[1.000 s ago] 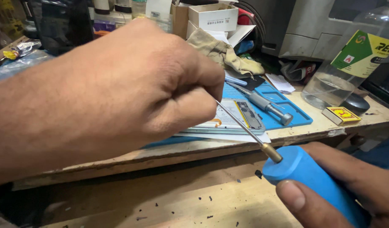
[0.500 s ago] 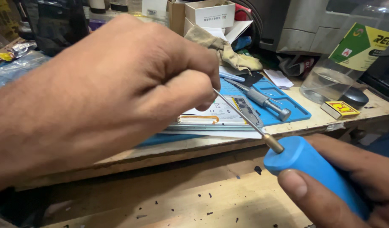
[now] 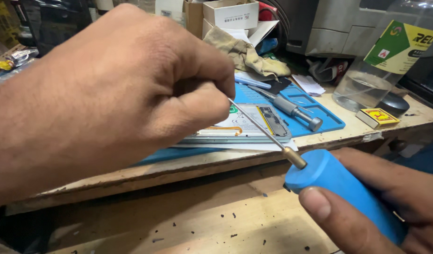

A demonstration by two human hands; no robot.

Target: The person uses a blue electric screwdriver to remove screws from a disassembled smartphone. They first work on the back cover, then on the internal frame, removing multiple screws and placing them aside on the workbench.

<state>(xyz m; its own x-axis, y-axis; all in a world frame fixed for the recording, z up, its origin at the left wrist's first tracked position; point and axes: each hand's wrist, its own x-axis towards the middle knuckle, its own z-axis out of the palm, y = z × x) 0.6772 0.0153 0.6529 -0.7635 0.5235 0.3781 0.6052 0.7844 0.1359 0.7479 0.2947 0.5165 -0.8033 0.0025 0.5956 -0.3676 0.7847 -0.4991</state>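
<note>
Steadiness first: with left hand [image 3: 131, 94] pinched shut on thin metal rod [image 3: 258, 128] and right hand [image 3: 390, 197] wrapped around blue handle [image 3: 343, 193], keep rod straight with brass tip [image 3: 294, 157].

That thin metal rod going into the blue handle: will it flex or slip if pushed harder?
The thin rod looks slender and long, so it probably flexes sideways. Its bare metal may slip in the left hand. The blue handle is round, likely to roll if released by the right hand.

My left hand [image 3: 131, 89] hides the thin rod's [image 3: 261, 129] upper end and much of the opened phone [image 3: 254, 124]. My right hand [image 3: 390, 202] and the blue handle [image 3: 343, 193] run off the lower edge.
</note>
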